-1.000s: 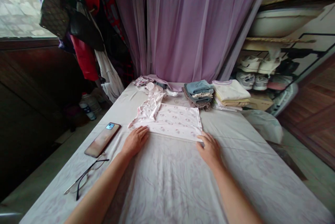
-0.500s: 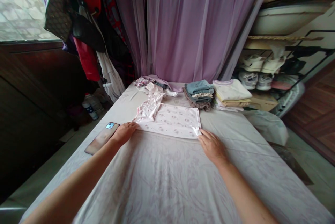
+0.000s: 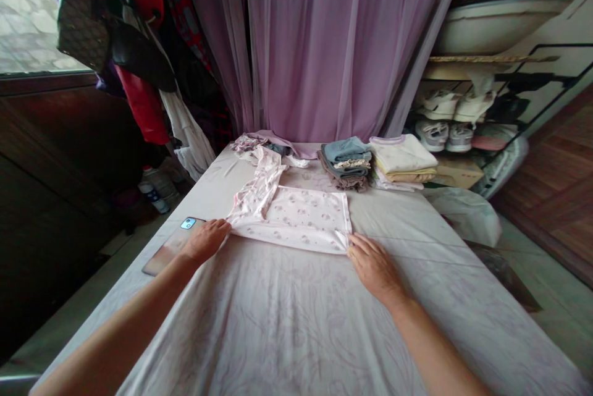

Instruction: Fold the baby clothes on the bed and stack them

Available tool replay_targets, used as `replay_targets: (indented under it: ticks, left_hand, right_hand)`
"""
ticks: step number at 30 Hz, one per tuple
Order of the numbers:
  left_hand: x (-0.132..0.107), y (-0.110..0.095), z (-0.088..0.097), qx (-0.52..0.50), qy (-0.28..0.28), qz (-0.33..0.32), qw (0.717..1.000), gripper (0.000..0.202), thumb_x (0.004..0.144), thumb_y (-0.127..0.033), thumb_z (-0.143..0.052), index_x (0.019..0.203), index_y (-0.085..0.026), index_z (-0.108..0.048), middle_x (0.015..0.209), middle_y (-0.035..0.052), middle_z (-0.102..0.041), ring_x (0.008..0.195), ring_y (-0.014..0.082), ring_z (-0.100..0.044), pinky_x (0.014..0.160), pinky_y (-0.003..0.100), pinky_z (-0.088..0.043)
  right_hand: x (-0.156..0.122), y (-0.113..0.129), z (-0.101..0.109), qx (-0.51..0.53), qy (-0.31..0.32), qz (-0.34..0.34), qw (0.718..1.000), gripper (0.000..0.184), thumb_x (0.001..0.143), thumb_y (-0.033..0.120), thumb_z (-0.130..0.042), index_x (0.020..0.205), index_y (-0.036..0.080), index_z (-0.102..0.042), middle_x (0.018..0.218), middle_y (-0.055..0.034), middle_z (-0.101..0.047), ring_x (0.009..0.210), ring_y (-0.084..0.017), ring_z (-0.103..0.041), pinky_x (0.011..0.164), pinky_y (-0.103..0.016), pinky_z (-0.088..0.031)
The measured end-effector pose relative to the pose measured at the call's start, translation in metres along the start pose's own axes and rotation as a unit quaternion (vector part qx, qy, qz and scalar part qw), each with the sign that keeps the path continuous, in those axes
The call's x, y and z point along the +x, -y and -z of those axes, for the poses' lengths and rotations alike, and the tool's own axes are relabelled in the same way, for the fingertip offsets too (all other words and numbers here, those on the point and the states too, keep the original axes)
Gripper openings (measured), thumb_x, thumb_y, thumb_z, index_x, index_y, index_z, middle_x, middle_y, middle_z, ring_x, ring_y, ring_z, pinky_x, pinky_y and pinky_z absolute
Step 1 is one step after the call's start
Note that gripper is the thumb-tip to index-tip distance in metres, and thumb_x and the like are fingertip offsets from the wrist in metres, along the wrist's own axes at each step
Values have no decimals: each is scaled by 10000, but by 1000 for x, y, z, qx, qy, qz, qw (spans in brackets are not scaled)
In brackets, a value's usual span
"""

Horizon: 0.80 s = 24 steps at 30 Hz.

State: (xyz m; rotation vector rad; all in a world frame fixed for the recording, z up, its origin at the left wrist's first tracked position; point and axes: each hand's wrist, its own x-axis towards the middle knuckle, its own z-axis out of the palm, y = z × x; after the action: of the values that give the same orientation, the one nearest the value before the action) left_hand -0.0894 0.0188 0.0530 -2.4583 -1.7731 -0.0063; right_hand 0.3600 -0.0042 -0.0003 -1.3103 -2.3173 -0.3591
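A pale pink printed shirt (image 3: 310, 210) lies spread on the bed, its near edge turned up in a narrow strip. My left hand (image 3: 210, 238) is closed on the near left corner, fingers together. At the near right corner, my right hand (image 3: 373, 263) pinches the cloth, which is creased by the fingertips. One sleeve lies bunched over the left part of the shirt, pointing away from me. Just beside my left hand and partly covered by it is a phone (image 3: 164, 254), lying camera side up.
Folded dark clothes (image 3: 345, 164) and a lighter folded pile (image 3: 403, 161) stand at the far right of the bed (image 3: 287, 322). Crumpled clothes (image 3: 250, 143) lie at the far left. Beyond hang a purple curtain (image 3: 310, 44) and bags (image 3: 86, 25); shoes (image 3: 433, 135) sit on a rack.
The near edge of the shirt has been lifted and turned up into a clearer strip, with both hands still at its corners. The whole view has shifted slightly.
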Motion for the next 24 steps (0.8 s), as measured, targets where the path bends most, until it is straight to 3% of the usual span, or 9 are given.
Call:
replay_targets:
  ticks: [4,7,9,12,15,19,22,24]
  left_hand:
    - [-5,-12,10,-27,4,42,999,322,850,-108,-378,908,-195,-683,961,80,-714,902,240,-674,819,361,-516]
    - [2,-31,11,-85,-38,66,993,357,857,-123,-367,991,-199,-689,1052,74,-717,940,224,-679,835,345,-524]
    - [10,-49,4,-129,-66,17,989,368,890,-155,-363,1074,-199,-679,1137,73,-704,1040,207,-657,918,335,-504]
    - [24,-74,-16,-157,-64,-82,982,374,956,-283,-387,1233,-191,-621,1297,92,-634,1232,225,-556,1070,401,-412]
    - [31,-85,-35,-156,-58,-77,983,456,963,-393,-432,1353,-181,-537,1423,121,-526,1347,282,-440,1111,513,-345]
    - [28,-82,-42,-174,-89,-81,977,440,976,-402,-422,1344,-198,-550,1420,109,-532,1345,294,-439,1099,542,-355]
    - [25,-79,-38,-204,-140,-104,963,364,990,-336,-393,1195,-188,-655,1278,105,-643,1228,248,-552,1051,461,-437]
    - [25,-79,-34,-215,-166,-114,956,336,984,-300,-402,1105,-178,-691,1179,104,-690,1135,228,-606,1001,416,-482]
  right_hand:
    - [7,4,8,47,2,-13,999,311,970,270,-397,841,223,-676,1124,-81,-711,1078,-228,-622,973,-419,-408]
    - [30,21,11,94,8,-32,995,291,968,270,-402,958,220,-688,1088,-79,-724,1013,-207,-652,967,-402,-416]
    - [49,43,7,125,27,-25,991,300,963,244,-400,1075,206,-675,1105,-82,-720,1030,-198,-648,974,-386,-424]
    - [72,79,-7,159,87,3,983,349,951,232,-422,1240,200,-615,1310,-91,-622,1214,-197,-554,1042,-379,-391]
    - [77,99,-20,144,143,-13,979,389,950,266,-453,1314,192,-566,1421,-97,-528,1323,-232,-453,1104,-445,-321]
    - [67,83,-23,125,142,-53,981,340,958,275,-439,1234,210,-628,1386,-83,-564,1303,-229,-471,1096,-427,-326]
    - [64,57,-19,117,130,-102,979,315,956,259,-427,1147,205,-672,1261,-83,-649,1182,-206,-563,1021,-359,-391]
    - [68,43,-16,91,129,-142,977,313,928,256,-478,1182,200,-652,1222,-91,-665,1134,-214,-581,972,-343,-406]
